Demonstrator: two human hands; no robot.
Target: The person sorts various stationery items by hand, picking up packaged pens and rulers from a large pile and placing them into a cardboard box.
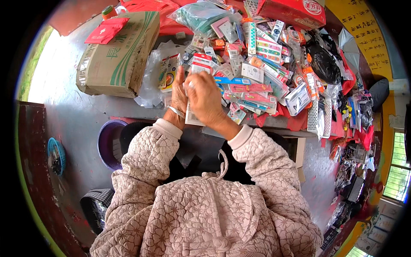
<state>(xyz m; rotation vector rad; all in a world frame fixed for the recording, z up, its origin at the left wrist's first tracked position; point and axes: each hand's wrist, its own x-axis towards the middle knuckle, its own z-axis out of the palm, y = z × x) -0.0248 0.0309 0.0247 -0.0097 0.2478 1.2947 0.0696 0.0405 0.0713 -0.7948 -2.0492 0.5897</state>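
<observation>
Barcoded white card package (194, 118) lies directly on the near side of the two hands, its exposed end showing between the wrists; its visible part runs near to far, and its far part is covered by the hands. Right hand (207, 100) overlaps it from the right and left hand (179, 99) borders it on the left; neither is clearly nearer. Grip: right fingers curled into a bunch against the left hand, left fingers extended toward the far side. Whether either hand pinches the card cannot be told; a small pale patch between them is too blurred to identify. Card appears flat, stiff and matt, with straight edges. Just beyond the hands lies a red-and-white packet (204, 61); a slim blue packet (233, 80) lies just to the right, long axis left to right. Farther right, glossy blister cards give way to a crinkled black plastic bag (324, 64) and a perforated white basket (313, 115). To the left stand a scuffed corrugated carton (100, 64), bearing a red pouch (107, 31), and, nearer, a round purple basin (105, 145). Sleeves (145, 150) are quilted, with ribbed cuffs.
</observation>
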